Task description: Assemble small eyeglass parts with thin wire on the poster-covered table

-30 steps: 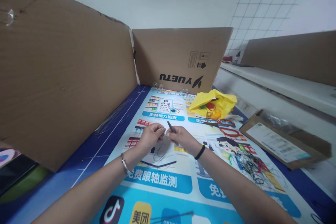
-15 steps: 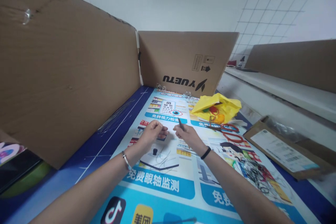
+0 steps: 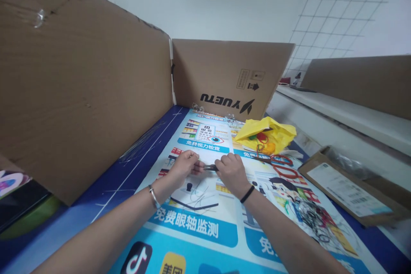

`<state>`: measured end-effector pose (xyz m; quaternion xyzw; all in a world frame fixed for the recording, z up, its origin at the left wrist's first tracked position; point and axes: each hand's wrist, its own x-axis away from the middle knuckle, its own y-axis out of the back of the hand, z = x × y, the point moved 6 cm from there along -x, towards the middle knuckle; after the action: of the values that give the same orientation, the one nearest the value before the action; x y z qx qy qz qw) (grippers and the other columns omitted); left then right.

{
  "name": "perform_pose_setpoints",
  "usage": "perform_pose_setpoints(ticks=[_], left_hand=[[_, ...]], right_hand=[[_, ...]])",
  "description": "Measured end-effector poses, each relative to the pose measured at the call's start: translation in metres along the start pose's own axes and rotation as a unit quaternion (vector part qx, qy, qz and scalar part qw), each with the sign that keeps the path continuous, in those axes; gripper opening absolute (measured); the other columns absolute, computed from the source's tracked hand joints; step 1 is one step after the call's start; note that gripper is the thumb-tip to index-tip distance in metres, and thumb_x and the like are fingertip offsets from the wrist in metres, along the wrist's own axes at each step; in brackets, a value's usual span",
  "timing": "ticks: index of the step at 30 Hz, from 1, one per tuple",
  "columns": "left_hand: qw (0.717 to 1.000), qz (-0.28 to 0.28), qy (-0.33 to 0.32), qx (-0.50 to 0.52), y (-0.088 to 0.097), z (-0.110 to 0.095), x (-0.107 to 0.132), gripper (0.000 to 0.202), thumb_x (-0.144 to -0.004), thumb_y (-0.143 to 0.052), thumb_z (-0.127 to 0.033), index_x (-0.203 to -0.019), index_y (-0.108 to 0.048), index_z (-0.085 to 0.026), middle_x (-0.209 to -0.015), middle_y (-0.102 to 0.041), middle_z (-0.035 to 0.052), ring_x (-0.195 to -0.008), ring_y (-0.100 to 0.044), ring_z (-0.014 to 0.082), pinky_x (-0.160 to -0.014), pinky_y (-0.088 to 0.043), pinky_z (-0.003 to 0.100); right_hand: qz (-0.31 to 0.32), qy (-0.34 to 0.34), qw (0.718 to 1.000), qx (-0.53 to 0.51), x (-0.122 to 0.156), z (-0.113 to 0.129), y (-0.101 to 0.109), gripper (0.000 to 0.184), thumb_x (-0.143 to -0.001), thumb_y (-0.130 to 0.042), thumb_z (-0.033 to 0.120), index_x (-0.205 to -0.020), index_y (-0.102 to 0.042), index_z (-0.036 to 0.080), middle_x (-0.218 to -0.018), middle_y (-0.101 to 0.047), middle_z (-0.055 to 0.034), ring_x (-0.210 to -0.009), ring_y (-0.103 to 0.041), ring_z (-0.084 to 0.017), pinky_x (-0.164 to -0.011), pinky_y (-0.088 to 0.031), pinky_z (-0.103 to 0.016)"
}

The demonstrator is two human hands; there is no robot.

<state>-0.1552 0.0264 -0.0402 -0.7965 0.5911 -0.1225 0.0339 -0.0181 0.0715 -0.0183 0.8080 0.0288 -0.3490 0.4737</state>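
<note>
My left hand and my right hand meet over a printed poster on the table. Both are closed in a pinch. Between them lies a small dark slender tool, held level by my right hand, its tip at the fingertips of my left hand. What the left fingers pinch is too small to make out. Thin dark wires lie on the poster just under the hands. A metal bangle is on my left wrist, a black band on my right.
Cardboard walls stand at the left and back. A yellow plastic bag with red loops lies behind the hands. A flat cardboard box sits at the right. A tangle of dark wires lies on the poster's right side.
My right hand turned the dark tool from pointing upward to lying level and brought it to the left hand's fingertips. The hands had parted briefly and are now together again.
</note>
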Motion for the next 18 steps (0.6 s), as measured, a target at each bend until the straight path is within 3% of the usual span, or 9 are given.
perform_pose_setpoints(ticks=[18], left_hand=[[0.997,0.055,0.036,0.042,-0.005,0.012,-0.002,0.018,-0.077,-0.058,-0.029,-0.071,-0.047,-0.016,-0.065,-0.062,0.0040,-0.052,-0.062,0.0143,-0.050,-0.048,0.024]], right_hand=[[-0.037,0.031,0.998,0.032,0.000,0.005,0.003,0.014,-0.086,-0.052,0.020,-0.072,-0.055,0.019,-0.067,-0.049,-0.0035,-0.071,-0.036,-0.018,-0.066,-0.021,-0.034]])
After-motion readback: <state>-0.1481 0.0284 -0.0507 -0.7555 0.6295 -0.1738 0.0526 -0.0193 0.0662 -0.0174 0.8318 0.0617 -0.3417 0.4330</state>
